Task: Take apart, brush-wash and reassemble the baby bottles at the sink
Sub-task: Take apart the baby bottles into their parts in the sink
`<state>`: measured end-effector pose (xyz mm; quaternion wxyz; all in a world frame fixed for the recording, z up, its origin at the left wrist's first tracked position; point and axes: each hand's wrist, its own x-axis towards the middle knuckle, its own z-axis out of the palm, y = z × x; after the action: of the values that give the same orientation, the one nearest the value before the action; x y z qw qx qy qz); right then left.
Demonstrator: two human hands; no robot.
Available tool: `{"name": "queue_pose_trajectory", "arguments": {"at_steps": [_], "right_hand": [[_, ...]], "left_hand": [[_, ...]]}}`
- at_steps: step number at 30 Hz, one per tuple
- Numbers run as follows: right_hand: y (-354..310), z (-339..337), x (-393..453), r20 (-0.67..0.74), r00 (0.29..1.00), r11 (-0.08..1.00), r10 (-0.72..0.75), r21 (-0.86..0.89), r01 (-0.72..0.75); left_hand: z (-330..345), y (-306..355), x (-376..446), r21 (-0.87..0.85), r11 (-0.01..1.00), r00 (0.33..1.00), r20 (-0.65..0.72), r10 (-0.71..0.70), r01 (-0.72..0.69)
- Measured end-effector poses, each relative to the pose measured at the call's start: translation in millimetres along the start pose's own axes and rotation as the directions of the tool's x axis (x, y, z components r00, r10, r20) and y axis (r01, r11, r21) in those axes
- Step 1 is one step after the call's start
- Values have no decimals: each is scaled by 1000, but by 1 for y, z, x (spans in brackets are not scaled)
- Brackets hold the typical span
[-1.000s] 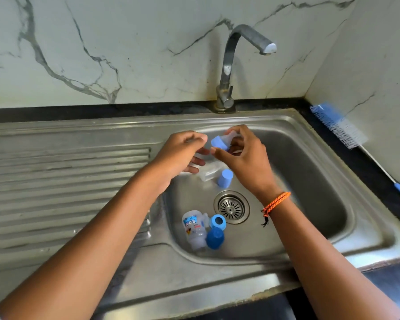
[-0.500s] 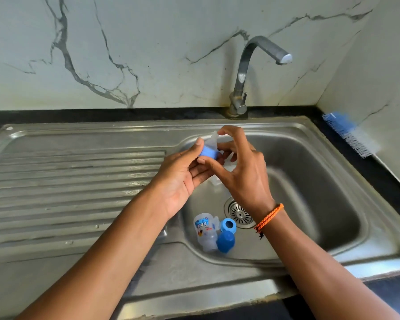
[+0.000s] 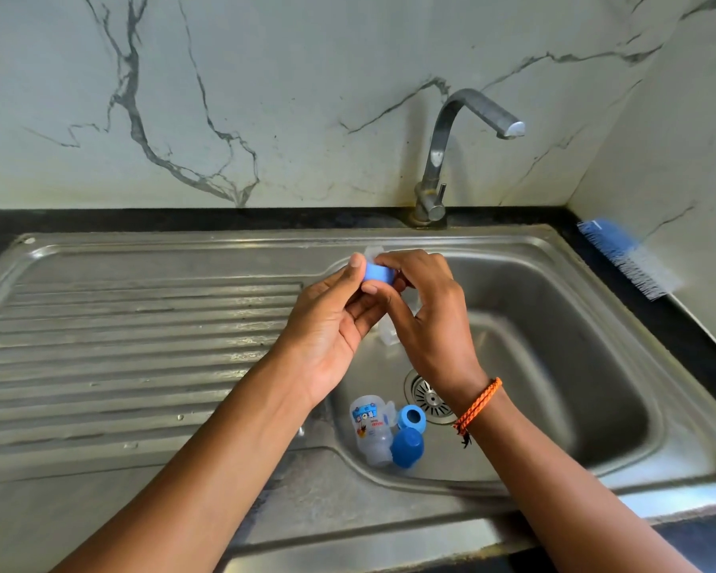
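Above the sink basin [image 3: 554, 324], both hands meet on a small blue collar ring [image 3: 379, 275] with a clear teat [image 3: 373, 253] poking out of its far side. My left hand [image 3: 331, 324] pinches the ring from the left with thumb and forefinger. My right hand [image 3: 426, 316] grips it from the right. A clear part [image 3: 387, 335] shows just below the hands, mostly hidden. On the basin floor lies a clear baby bottle [image 3: 368, 430] with a printed label, beside a blue ring [image 3: 411, 417] and a blue cap [image 3: 406, 447].
The drain strainer [image 3: 428, 397] sits in the basin's middle, partly behind my right wrist. A curved steel tap [image 3: 451, 150] stands at the back. A blue and white bottle brush [image 3: 627, 258] lies on the dark counter at the right. The ribbed drainboard [image 3: 133, 345] stretches left.
The hands have stayed together on the blue ring, shifting slightly as the fingers regrip it. The camera view has moved, so the sink sits further right and lower.
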<state>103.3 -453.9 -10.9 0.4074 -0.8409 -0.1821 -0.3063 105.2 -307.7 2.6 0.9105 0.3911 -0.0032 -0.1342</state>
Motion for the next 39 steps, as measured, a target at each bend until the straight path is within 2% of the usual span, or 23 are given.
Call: {"name": "queue_pose_trajectory", "arguments": {"at_steps": [5, 8, 11, 20, 30, 36, 39], "right_hand": [[-2, -1, 3, 125, 992, 999, 20, 46, -26], [-4, -2, 3, 218, 974, 995, 59, 68, -75], [-3, -6, 2, 236, 969, 993, 74, 76, -95], [3, -18, 1, 193, 969, 962, 154, 194, -192], [6, -28, 4, 410, 899, 951, 153, 187, -247], [7, -30, 4, 362, 906, 930, 217, 204, -305], [7, -30, 6, 317, 915, 899, 248, 276, -340]], "left_hand": [[1, 1, 0, 63, 998, 998, -56, 23, -19], [1, 2, -1, 117, 993, 999, -40, 28, -24], [3, 1, -2, 129, 992, 1000, -27, 1, 2], [-2, 3, -1, 178, 977, 988, -121, -92, 113], [-7, 0, -2, 196, 969, 974, -198, -110, 150], [-9, -1, -1, 271, 948, 965, -241, -104, 170], [-9, 3, 0, 291, 945, 962, -263, -70, 148]]}}
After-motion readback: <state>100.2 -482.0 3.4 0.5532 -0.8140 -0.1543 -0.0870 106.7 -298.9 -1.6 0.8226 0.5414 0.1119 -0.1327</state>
